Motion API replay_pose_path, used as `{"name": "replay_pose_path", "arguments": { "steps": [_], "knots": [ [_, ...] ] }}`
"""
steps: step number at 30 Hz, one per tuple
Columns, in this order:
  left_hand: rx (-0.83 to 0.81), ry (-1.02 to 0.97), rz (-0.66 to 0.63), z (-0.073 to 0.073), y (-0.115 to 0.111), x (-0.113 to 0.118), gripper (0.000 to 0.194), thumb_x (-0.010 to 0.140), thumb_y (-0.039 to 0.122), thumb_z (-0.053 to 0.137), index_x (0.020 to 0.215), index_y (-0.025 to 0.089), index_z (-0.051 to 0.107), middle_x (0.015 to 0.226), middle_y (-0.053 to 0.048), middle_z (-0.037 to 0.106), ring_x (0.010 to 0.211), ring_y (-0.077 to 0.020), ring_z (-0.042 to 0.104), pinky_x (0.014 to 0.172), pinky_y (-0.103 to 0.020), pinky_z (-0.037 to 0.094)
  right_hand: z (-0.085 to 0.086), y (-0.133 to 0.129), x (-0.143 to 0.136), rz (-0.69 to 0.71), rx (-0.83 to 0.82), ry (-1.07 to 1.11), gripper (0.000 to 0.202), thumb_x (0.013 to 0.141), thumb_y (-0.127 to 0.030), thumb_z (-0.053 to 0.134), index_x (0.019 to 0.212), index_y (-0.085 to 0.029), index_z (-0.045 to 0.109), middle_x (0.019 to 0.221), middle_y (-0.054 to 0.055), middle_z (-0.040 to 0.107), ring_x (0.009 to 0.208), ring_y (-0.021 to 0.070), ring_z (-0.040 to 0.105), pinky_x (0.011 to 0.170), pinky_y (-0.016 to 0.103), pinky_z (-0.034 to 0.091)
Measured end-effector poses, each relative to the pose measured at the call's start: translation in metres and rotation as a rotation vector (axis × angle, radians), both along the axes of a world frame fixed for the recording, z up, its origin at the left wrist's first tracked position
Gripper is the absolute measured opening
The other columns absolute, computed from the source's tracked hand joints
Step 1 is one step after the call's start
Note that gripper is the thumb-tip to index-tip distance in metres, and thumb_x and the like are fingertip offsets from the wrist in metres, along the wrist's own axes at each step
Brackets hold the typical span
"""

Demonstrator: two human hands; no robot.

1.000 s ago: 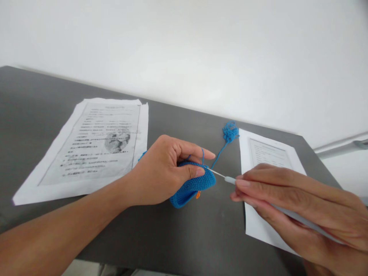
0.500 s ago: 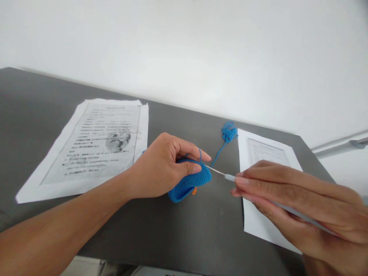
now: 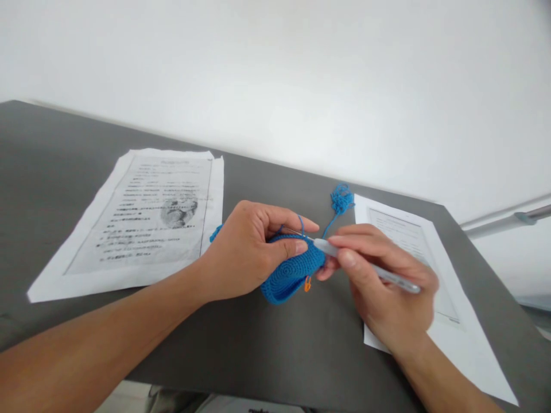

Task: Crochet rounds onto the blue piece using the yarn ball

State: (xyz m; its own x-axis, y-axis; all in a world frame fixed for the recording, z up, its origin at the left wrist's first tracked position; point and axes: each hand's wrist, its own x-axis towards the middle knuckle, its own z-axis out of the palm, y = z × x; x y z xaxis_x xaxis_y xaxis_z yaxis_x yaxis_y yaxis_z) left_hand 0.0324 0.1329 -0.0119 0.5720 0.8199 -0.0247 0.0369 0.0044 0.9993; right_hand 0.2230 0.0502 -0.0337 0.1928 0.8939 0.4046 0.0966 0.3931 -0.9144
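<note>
My left hand (image 3: 253, 246) pinches the upper edge of a blue crochet piece (image 3: 288, 272), worked in round rows and hanging above the table. A strand of blue yarn loops over the left index finger. Between the thumb and fingers of my right hand (image 3: 383, 281) is a crochet hook (image 3: 329, 248) with a pale grey handle. Its thin metal shaft lies along the top edge of the piece, and the tip is hidden behind my left fingers. An orange stitch marker (image 3: 307, 284) dangles from the lower right of the crochet piece.
A loose tangle of blue yarn (image 3: 342, 199) lies at the table's back, its strand running to the work. One printed sheet (image 3: 142, 212) lies left, another printed sheet (image 3: 462, 338) right, partly under my right arm. The dark table (image 3: 275, 355) meets a white wall (image 3: 275, 86).
My right hand has moved left, bringing the hook's handle close to the crochet piece and its shaft further in behind the left fingers. My left hand has stayed nearly in place.
</note>
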Motion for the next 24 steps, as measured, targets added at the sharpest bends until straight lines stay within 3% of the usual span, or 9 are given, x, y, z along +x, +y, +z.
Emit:
{"name": "replay_pose_path", "arguments": {
  "steps": [3,10,17,20,24],
  "knots": [
    [-0.055,-0.008,0.006,-0.002,-0.003,0.002,0.025,0.085,0.02,0.082,0.108,0.01,0.086,0.081,-0.007,0.088,0.068,-0.0221,0.083,0.063,-0.025,0.065,-0.005,-0.002,-0.003,-0.017,0.124,-0.149,0.019,0.094,-0.012,0.079,0.106,-0.025,0.087,0.106,0.005,0.08,0.066,0.0135,0.079,0.06,0.026,0.07],
    [-0.009,0.004,0.159,-0.001,-0.012,0.007,0.032,0.08,0.024,0.086,0.11,0.014,0.089,0.085,-0.005,0.087,0.076,-0.0203,0.08,0.07,-0.026,0.061,-0.007,0.0,-0.001,-0.022,0.004,0.064,0.007,0.098,-0.024,0.08,0.101,-0.022,0.085,0.078,0.002,0.082,0.061,0.0171,0.079,0.061,0.029,0.069],
    [0.009,0.0,0.265,-0.001,-0.015,0.01,0.031,0.081,0.021,0.085,0.11,0.016,0.09,0.082,-0.002,0.085,0.072,-0.0164,0.074,0.07,-0.026,0.059,-0.008,0.002,-0.007,-0.051,-0.079,0.127,0.013,0.099,-0.031,0.079,0.093,-0.02,0.084,0.068,0.001,0.08,0.054,0.0159,0.077,0.057,0.026,0.068],
    [-0.061,-0.06,0.31,-0.002,-0.016,0.011,0.036,0.079,0.02,0.087,0.115,0.018,0.089,0.076,0.001,0.081,0.066,-0.0132,0.07,0.063,-0.023,0.057,-0.01,-0.004,-0.013,-0.2,0.083,-0.084,0.008,0.1,-0.02,0.077,0.103,-0.023,0.084,0.079,0.003,0.082,0.064,0.0178,0.079,0.062,0.03,0.069],
    [-0.268,-0.221,0.309,-0.003,-0.017,0.012,0.043,0.074,0.017,0.093,0.116,0.017,0.087,0.076,0.002,0.082,0.059,-0.0125,0.07,0.056,-0.022,0.057,-0.01,-0.015,-0.013,-0.267,0.347,-0.611,0.039,0.094,-0.007,0.077,0.126,-0.028,0.079,0.111,0.009,0.084,0.09,0.0236,0.082,0.074,0.038,0.073]
  ]
}}
